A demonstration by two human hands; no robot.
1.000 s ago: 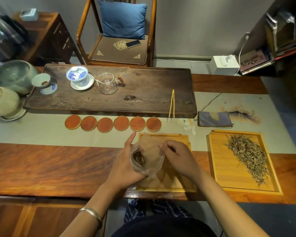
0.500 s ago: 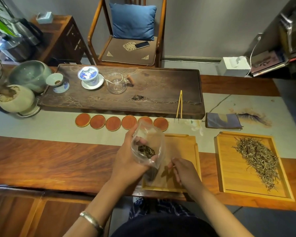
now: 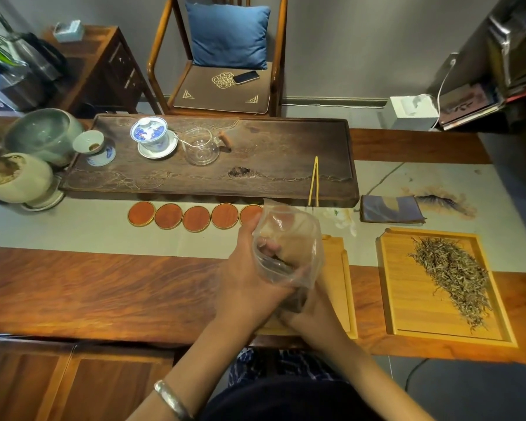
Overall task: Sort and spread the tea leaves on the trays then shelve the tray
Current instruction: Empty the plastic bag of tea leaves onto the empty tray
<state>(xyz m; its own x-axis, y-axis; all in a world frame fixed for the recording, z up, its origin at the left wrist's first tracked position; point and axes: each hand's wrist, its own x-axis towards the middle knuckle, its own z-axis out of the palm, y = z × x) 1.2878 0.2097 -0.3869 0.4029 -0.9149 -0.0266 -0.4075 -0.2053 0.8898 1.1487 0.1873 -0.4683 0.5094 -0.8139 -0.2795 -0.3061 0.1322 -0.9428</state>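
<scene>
The left hand [image 3: 249, 287] clamps the clear plastic bag of dark tea leaves [image 3: 286, 250] above the near pale bamboo tray [image 3: 345, 284], the right hand [image 3: 313, 317] pinching its lower end; next, probably, tipping the leaves out.

Bare tabletop [image 3: 104, 287] left; coasters [image 3: 196, 218] behind.

One head-worn wide-angle view, looking forward and down over the desk [image 3: 104, 287].

The camera sits above the person's lap at the desk's near edge and faces across it toward the chair [image 3: 222, 56] and grey wall beyond. The hands [image 3: 249, 287] are close, low in the centre; the dark tea board [image 3: 286, 147] lies mid-frame, the far items small. Edges bow from the wide lens. There is no second view to share any part.
</scene>
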